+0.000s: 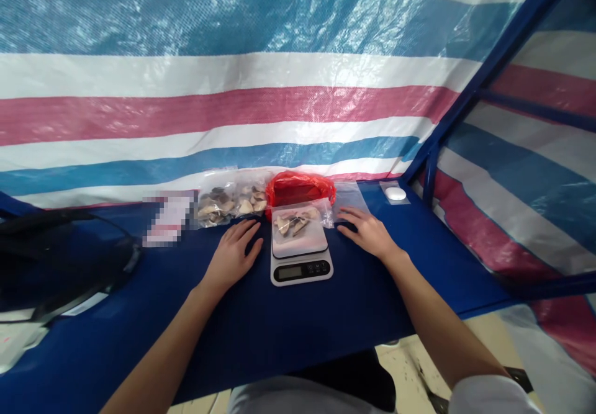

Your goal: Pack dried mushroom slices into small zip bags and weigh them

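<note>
Hands flanking scale, blue table, striped sheeting

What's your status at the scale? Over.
Left hand and right hand open, either side of the scale. Clear bag of pieces on top. Red bag close behind.

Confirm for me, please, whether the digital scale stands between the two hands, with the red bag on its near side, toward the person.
Not quite: the head view shows the red bag on the far side of the digital scale, which does stand between the left hand and right hand.
</note>
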Available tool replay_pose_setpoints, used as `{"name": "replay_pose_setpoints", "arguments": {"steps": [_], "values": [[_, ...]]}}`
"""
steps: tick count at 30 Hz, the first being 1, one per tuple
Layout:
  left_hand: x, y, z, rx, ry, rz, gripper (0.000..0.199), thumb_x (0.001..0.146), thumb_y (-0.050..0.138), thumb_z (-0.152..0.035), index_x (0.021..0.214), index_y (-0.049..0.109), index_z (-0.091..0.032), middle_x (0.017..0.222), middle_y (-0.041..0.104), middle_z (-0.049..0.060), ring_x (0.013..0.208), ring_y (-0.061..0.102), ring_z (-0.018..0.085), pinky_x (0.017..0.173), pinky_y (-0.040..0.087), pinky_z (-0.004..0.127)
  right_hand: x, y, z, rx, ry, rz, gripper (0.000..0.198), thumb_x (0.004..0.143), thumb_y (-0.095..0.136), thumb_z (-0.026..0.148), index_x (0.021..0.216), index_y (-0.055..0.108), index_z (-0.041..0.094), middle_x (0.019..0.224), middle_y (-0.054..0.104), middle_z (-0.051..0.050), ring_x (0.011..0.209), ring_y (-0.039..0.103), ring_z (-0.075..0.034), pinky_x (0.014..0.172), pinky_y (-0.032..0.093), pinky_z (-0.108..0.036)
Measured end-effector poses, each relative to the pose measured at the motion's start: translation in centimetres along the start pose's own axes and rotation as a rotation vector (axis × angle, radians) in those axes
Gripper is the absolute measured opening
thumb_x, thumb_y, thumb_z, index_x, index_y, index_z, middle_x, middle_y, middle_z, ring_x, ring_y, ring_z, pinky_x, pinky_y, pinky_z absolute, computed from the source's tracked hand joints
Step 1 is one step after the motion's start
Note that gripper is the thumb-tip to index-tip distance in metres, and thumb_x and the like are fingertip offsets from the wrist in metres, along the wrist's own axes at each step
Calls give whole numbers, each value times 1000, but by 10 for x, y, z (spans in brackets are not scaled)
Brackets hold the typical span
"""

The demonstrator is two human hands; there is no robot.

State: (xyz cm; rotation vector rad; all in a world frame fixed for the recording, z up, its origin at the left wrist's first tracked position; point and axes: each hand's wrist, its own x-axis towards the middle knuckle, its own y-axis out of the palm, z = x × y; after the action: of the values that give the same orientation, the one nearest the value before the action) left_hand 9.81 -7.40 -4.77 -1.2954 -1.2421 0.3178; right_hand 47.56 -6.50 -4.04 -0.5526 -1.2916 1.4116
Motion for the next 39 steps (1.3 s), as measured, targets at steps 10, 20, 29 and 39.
{"name": "replay_pose_setpoints", "arguments": {"steps": [10, 20, 29, 39], "values": [[-9, 3, -5, 141, -112, 159, 55, 100, 40, -48, 144, 58, -20, 154, 49, 15, 146, 41, 38, 118, 32, 62, -7, 21, 2, -163, -23, 97, 49, 104, 41, 44, 147, 54, 25, 159, 44, -8, 149, 38, -31, 122, 32, -56], [-10, 7, -2, 131, -147, 147, 54, 99, 43, -49, 145, 58, -24, 155, 49, 14, 146, 42, 38, 118, 32, 63, -8, 19, 3, -159, -20, 114, 50, 104, 40, 44, 149, 52, 27, 161, 41, -7, 151, 35, -30, 123, 29, -55], [-9, 6, -3, 158, -137, 162, 56, 100, 41, -49, 144, 58, -19, 155, 49, 17, 145, 42, 39, 117, 33, 63, -8, 17, 4, -155, -16, 118, 50, 105, 40, 44, 149, 52, 24, 161, 41, -8, 151, 35, -30, 124, 29, -55], [-9, 6, -2, 125, -146, 152, 55, 99, 44, -49, 145, 58, -21, 154, 49, 16, 146, 41, 39, 118, 32, 64, -8, 17, 4, -148, -19, 105, 49, 104, 41, 44, 149, 53, 26, 160, 42, -7, 150, 36, -30, 123, 30, -55]]}}
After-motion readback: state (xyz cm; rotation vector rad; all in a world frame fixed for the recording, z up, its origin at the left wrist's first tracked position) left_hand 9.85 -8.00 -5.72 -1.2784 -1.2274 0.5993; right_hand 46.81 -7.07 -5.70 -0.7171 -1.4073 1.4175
